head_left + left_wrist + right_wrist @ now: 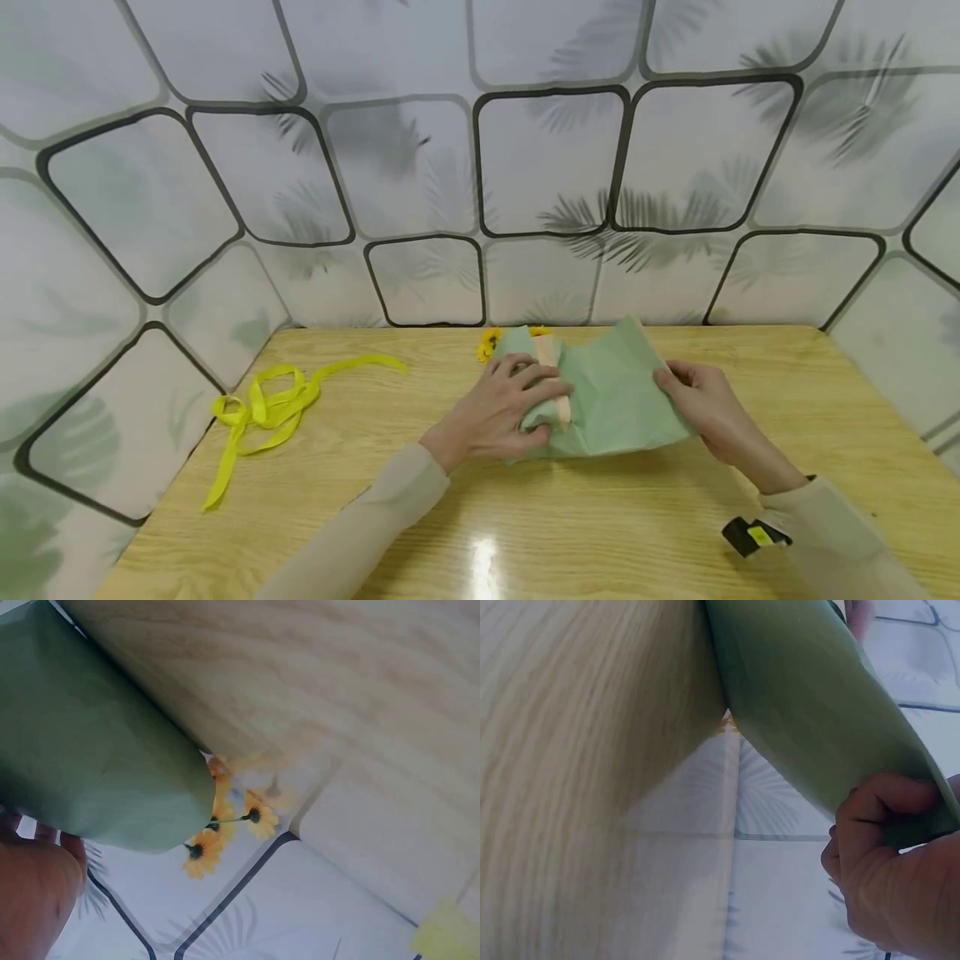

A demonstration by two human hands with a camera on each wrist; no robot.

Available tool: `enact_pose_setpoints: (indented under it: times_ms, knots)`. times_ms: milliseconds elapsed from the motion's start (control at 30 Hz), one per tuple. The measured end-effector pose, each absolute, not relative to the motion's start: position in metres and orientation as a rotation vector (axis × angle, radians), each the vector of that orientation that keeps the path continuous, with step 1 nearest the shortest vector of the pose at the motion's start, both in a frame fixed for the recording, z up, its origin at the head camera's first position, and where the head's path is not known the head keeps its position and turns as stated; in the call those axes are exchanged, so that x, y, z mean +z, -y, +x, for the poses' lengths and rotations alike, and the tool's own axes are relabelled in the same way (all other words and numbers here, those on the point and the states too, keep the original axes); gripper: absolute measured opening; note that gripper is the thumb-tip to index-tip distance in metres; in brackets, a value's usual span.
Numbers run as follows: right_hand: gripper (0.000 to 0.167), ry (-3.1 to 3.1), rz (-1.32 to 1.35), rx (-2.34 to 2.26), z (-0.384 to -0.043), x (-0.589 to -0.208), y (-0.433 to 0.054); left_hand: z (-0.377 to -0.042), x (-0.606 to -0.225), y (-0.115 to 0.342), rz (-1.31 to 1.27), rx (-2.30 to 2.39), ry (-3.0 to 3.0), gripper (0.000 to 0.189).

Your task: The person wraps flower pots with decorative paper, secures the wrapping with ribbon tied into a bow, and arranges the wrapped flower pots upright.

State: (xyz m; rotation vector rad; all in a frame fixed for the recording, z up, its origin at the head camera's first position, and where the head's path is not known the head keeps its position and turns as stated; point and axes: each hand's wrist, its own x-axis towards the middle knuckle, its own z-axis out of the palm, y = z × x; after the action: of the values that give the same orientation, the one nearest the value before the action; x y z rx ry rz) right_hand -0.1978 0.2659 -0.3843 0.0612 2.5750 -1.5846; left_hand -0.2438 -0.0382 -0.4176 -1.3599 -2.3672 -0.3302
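A sheet of pale green wrapping paper (pixel 618 400) with a peach-coloured strip is folded round a bunch of yellow flowers (pixel 489 343), whose heads stick out at the far end. My left hand (pixel 506 412) holds the rolled left part, fingers over the top and thumb on the near side. With thumb and fingers, my right hand (pixel 705 408) pinches the loose right edge and keeps it raised off the table. In the left wrist view, dark-centred flower heads (pixel 202 851) show past the paper (pixel 105 742). The stems are mostly hidden inside the paper.
A tangled yellow ribbon (pixel 288 408) lies on the left of the wooden table (pixel 480 517). Behind the table and along its sides stands a patterned cloth wall (pixel 420 183). A black strap piece with a yellow mark (pixel 753 535) hangs at my right sleeve.
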Motion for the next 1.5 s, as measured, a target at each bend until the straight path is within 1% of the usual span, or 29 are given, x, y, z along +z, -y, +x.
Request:
enact_pose_setpoints:
  times_ms: [200, 333, 467, 567, 733, 833, 967, 1033, 1067, 1167, 1233, 1500]
  knots:
    - [0.062, -2.659, 0.02, -1.571, -0.197, -0.373, -0.259, -0.241, -0.413, 0.036, -1.406, -0.281, 2.416, 0.041]
    - [0.055, -2.688, -0.02, -1.58, -0.199, -0.363, -0.244, -0.238, -0.41, 0.034, -1.409, -0.285, 2.473, 0.04]
    - [0.046, -2.723, -0.064, -1.583, -0.199, -0.348, -0.222, -0.238, -0.411, 0.035, -1.389, -0.274, 2.47, 0.041]
    - [0.042, -2.738, -0.088, -1.592, -0.199, -0.337, -0.204, -0.238, -0.41, 0.035, -1.384, -0.235, 2.462, 0.041]
    - [0.035, -2.721, -0.143, -1.631, -0.199, -0.331, -0.185, -0.236, -0.406, 0.034, -1.386, -0.168, 2.451, 0.042]
    - [0.032, -2.731, -0.135, -1.619, -0.2, -0.329, -0.18, -0.236, -0.405, 0.035, -1.39, -0.171, 2.417, 0.045]
    - [0.033, -2.788, -0.086, -1.597, -0.201, -0.327, -0.177, -0.237, -0.402, 0.038, -1.369, -0.256, 2.409, 0.06]
    - [0.035, -2.809, -0.071, -1.589, -0.201, -0.325, -0.176, -0.237, -0.402, 0.041, -1.353, -0.304, 2.425, 0.062]
    - [0.036, -2.819, -0.071, -1.584, -0.202, -0.325, -0.175, -0.236, -0.401, 0.043, -1.34, -0.318, 2.434, 0.061]
    - [0.035, -2.835, -0.086, -1.577, -0.204, -0.324, -0.173, -0.234, -0.4, 0.047, -1.31, -0.318, 2.437, 0.049]
    - [0.035, -2.844, -0.125, -1.578, -0.205, -0.325, -0.17, -0.233, -0.399, 0.049, -1.305, -0.318, 2.433, 0.043]
    - [0.036, -2.788, -0.291, -1.618, -0.205, -0.331, -0.155, -0.232, -0.396, 0.056, -1.382, -0.626, 2.482, 0.039]
